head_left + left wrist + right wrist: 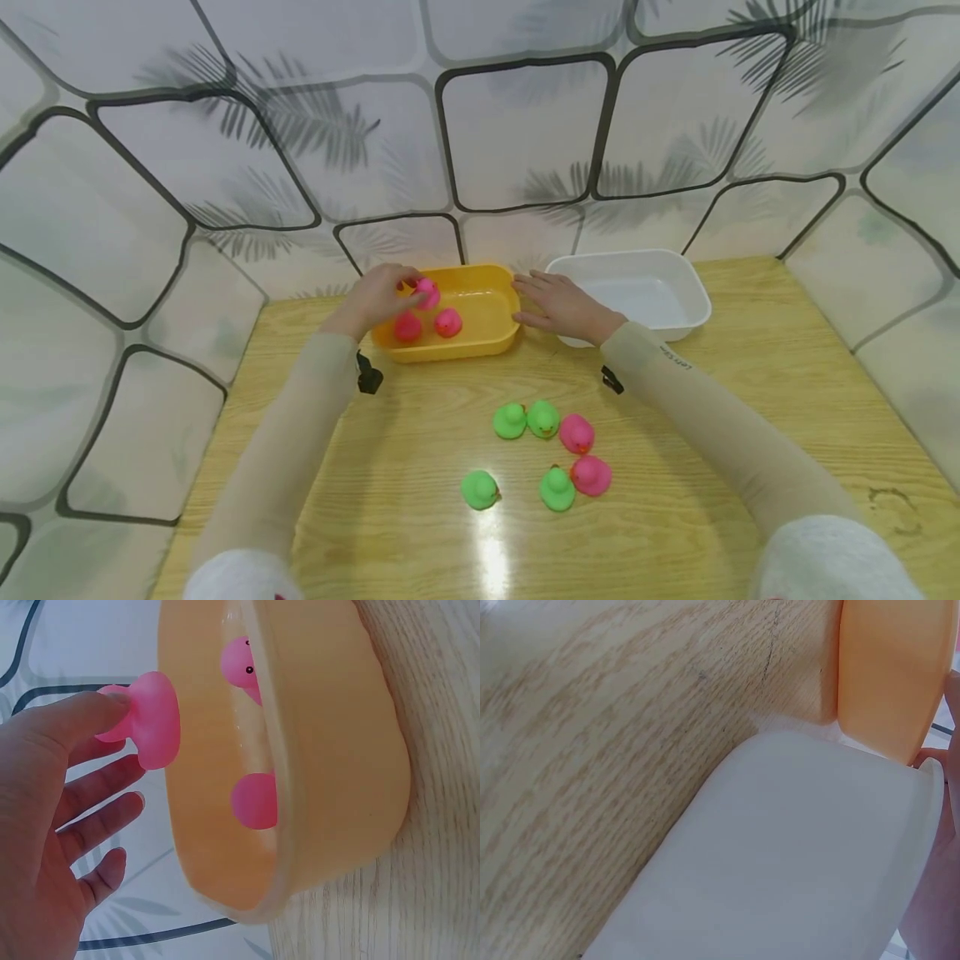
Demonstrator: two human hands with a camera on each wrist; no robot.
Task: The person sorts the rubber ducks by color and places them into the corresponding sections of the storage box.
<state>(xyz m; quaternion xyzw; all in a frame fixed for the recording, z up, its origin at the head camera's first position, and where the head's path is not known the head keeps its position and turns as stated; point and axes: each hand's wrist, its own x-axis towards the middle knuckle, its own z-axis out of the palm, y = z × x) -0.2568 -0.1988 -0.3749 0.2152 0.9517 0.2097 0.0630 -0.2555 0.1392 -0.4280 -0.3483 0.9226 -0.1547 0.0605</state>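
On a streaky wood-grained table (420, 450), just left of frame centre, your left hand (378, 296) pinches a smooth, bulbous, bright-pink duck (427, 293) over a glossy, round-cornered yellow tub (483, 312); your right hand (564, 307), fingers extended, meets its right rim, beside a shiny white basin (656, 292).

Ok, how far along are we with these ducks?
Two pink ducks already sit in the yellow tub. The left hand pinches a third pink duck over that tub, probably to add it. Two loose pink ducks and four green ducks on the table seem left; the white tub shows no ducks.
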